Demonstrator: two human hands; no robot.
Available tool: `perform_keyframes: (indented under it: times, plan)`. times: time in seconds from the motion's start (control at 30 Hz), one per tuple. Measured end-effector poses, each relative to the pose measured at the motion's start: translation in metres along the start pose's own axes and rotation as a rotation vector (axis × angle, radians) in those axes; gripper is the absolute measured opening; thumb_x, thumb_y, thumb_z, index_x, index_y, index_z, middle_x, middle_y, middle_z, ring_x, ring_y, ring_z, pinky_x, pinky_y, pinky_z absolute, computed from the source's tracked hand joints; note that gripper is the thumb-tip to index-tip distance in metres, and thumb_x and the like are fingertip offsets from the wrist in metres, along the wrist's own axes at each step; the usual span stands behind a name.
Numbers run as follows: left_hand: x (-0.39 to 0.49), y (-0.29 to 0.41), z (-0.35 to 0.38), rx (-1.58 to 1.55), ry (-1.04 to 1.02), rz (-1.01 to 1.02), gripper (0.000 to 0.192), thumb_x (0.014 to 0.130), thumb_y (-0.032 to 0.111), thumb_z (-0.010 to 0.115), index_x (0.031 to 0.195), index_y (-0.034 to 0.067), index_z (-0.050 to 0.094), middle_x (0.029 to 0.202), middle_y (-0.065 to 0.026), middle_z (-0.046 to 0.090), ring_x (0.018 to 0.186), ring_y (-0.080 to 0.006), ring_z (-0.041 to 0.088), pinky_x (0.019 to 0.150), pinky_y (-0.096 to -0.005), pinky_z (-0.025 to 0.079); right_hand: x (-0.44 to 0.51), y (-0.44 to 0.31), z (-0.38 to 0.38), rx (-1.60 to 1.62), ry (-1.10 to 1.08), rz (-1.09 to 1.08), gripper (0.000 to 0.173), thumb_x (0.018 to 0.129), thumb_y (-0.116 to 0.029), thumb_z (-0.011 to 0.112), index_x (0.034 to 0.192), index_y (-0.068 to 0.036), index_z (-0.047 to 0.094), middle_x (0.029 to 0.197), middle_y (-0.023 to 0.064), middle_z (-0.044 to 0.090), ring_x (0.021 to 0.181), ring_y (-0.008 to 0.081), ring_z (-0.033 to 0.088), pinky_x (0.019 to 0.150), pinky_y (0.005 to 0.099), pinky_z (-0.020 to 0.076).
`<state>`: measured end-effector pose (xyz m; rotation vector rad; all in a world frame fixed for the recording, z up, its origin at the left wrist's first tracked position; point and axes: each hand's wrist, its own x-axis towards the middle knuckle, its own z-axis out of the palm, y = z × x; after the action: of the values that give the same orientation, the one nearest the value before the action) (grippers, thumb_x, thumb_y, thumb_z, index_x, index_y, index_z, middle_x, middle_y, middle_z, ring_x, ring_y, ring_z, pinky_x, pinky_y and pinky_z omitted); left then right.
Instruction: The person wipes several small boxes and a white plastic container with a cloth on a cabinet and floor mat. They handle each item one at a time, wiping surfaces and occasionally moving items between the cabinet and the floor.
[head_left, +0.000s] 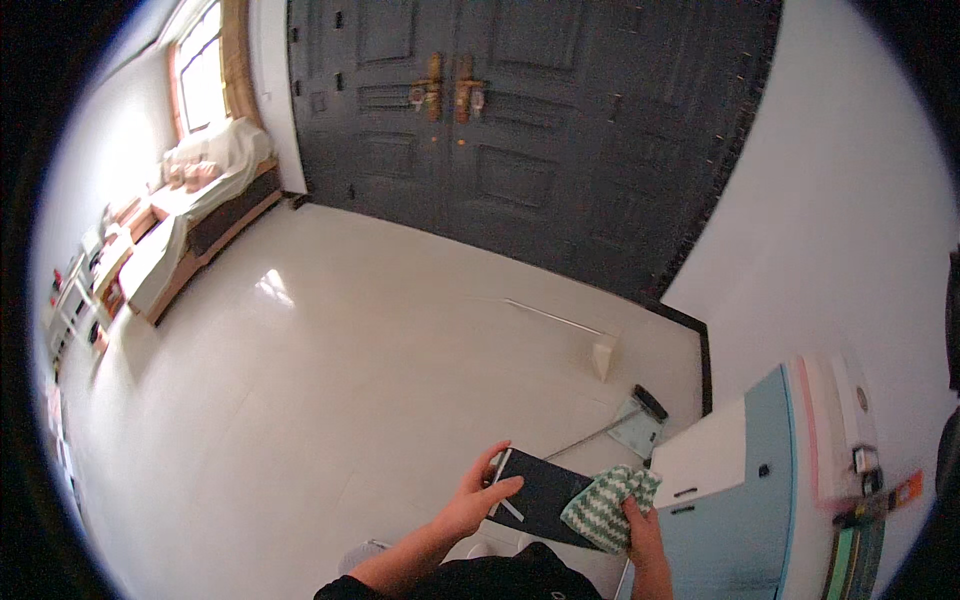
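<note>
My left hand grips one end of a flat, dark rectangular object, with the thumb on its upper face. A short white strip shows on that face near my thumb. In my right hand is a cloth with green and white wavy stripes. The cloth lies against the other end of the dark object and hides part of it. Both hands are in front of my body, above the floor.
A blue and white cabinet stands close on my right, with several items on top. Beyond my hands, a long-handled dustpan and another long-handled tool lie on the pale floor. Dark double doors and a draped sofa are farther off.
</note>
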<state>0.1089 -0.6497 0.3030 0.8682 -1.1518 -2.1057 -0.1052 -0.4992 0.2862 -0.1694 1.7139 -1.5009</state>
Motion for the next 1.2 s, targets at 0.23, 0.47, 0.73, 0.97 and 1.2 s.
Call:
perform_keyframes:
  times: [0.23,0.47,0.73,0.97,1.2]
  plan:
    - [0.029,0.011,0.005,-0.175,0.291,0.172,0.061,0.079,0.011,0.060,0.132,0.013,0.029,0.098,-0.0107,0.052,0.085,-0.0182,0.054,0.073,-0.0321,0.048,0.071,-0.018,0.038,0.231,-0.126,0.102,0.058,0.080,-0.025,0.063,0.125,-0.004,0.035,0.113,0.0134,0.050,0.099,0.0263,0.052,0.077,0.0413,0.0475]
    - [0.053,0.012,-0.008,0.116,0.195,0.214,0.049,0.078,0.023,0.065,0.112,0.003,0.036,0.091,-0.0103,0.051,0.082,-0.0152,0.051,0.071,-0.0279,0.044,0.130,-0.053,0.044,0.106,-0.130,0.068,0.085,0.064,-0.027,0.074,0.128,-0.002,0.024,0.119,0.0208,0.042,0.104,0.0334,0.049,0.081,0.0469,0.0443]
    - [0.058,0.015,0.003,0.204,-0.155,-0.116,0.076,0.076,0.037,0.065,0.129,-0.001,0.025,0.111,-0.0192,0.050,0.100,-0.0228,0.049,0.085,-0.0328,0.040,0.187,-0.112,0.079,-0.244,-0.538,-0.102,0.087,0.059,-0.026,0.074,0.126,0.003,0.028,0.114,0.0182,0.048,0.100,0.0294,0.050,0.085,0.0408,0.0413]
    - [0.085,0.023,-0.026,-0.021,0.221,-0.174,0.086,0.074,0.037,0.066,0.132,-0.005,0.018,0.123,-0.0191,0.042,0.110,-0.0234,0.044,0.094,-0.0307,0.034,0.205,-0.087,0.214,-0.049,-0.695,-0.185,0.047,0.077,-0.020,0.063,0.113,0.003,0.045,0.103,0.0141,0.054,0.089,0.0230,0.056,0.078,0.0355,0.0459]
    - [0.122,0.093,-0.106,-0.544,0.617,0.072,0.064,0.076,0.029,0.064,0.121,-0.005,0.034,0.103,-0.0143,0.052,0.087,-0.0216,0.056,0.071,-0.0323,0.049,0.185,-0.053,0.305,-0.386,-0.654,0.017,0.036,0.086,-0.021,0.053,0.112,0.003,0.046,0.098,0.0124,0.055,0.092,0.0230,0.053,0.081,0.0366,0.0421]
